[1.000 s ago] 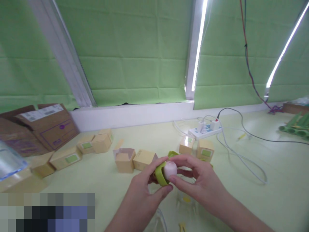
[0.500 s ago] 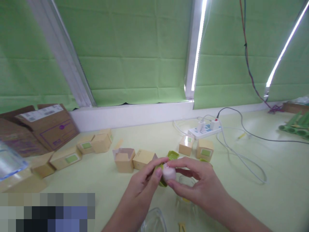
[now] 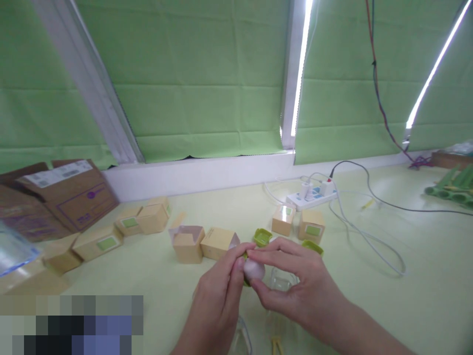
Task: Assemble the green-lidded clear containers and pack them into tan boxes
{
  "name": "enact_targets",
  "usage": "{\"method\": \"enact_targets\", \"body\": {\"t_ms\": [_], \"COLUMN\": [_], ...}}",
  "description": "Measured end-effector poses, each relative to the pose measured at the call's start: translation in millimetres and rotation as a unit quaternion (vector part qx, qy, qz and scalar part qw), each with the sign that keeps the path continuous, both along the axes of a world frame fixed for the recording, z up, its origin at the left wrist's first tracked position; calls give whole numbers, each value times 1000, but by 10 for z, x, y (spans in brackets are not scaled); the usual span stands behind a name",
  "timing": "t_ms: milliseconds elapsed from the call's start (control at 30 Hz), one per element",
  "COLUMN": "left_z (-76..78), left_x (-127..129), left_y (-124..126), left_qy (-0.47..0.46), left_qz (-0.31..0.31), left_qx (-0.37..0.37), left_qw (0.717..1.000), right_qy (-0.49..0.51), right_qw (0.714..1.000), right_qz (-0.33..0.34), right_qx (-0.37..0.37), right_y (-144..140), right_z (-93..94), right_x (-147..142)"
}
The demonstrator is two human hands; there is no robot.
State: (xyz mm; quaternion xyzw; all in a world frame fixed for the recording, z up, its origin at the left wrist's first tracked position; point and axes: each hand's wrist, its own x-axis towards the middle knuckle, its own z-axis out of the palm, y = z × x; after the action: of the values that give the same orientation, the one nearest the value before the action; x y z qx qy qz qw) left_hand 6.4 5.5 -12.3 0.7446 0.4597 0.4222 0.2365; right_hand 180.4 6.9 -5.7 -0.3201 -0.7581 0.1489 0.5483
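My left hand (image 3: 218,291) is closed round a small olive-green piece (image 3: 246,282), mostly hidden by the fingers and by a rounded white piece (image 3: 254,269) in front of it. The thumb and fingers of my right hand (image 3: 306,281) pinch the white piece against the green one. Whether the two are joined I cannot tell. Just behind the right hand's fingers stands a clear plastic container (image 3: 284,279). A second clear container (image 3: 241,340) is partly covered by my left wrist, with a yellow forked piece (image 3: 276,345) to its right. Beyond my hands lie two olive-green lids (image 3: 262,237).
An opened small carton (image 3: 187,245) and another carton (image 3: 220,242) stand behind my left hand. Several more cartons line the left, near a large cardboard box (image 3: 81,197). A power strip (image 3: 312,197) with trailing cables (image 3: 369,234) lies at the back right.
The white piece has turned, so its smooth rounded side now faces me. My left hand has shifted slightly right, and more of the clear container shows between my hands.
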Motion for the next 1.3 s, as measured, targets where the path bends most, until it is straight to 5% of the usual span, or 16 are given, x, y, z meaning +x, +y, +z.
{"method": "enact_targets", "body": {"t_ms": [233, 367, 800, 1300], "left_z": [47, 68, 40, 31], "left_x": [-43, -51, 37, 30], "left_y": [92, 89, 16, 10], "left_qy": [-42, -54, -55, -1], "left_qz": [-40, -51, 1, 14], "left_qx": [-56, -64, -43, -43], "left_qw": [997, 995, 998, 999], "right_qy": [-35, -44, -62, -64], "right_qw": [999, 998, 993, 997], "right_qz": [-29, -36, -56, -34], "right_qx": [-25, 20, 78, 6], "right_y": [26, 25, 0, -20], "right_z": [-18, 0, 9, -19], "right_x": [49, 65, 8, 0]}}
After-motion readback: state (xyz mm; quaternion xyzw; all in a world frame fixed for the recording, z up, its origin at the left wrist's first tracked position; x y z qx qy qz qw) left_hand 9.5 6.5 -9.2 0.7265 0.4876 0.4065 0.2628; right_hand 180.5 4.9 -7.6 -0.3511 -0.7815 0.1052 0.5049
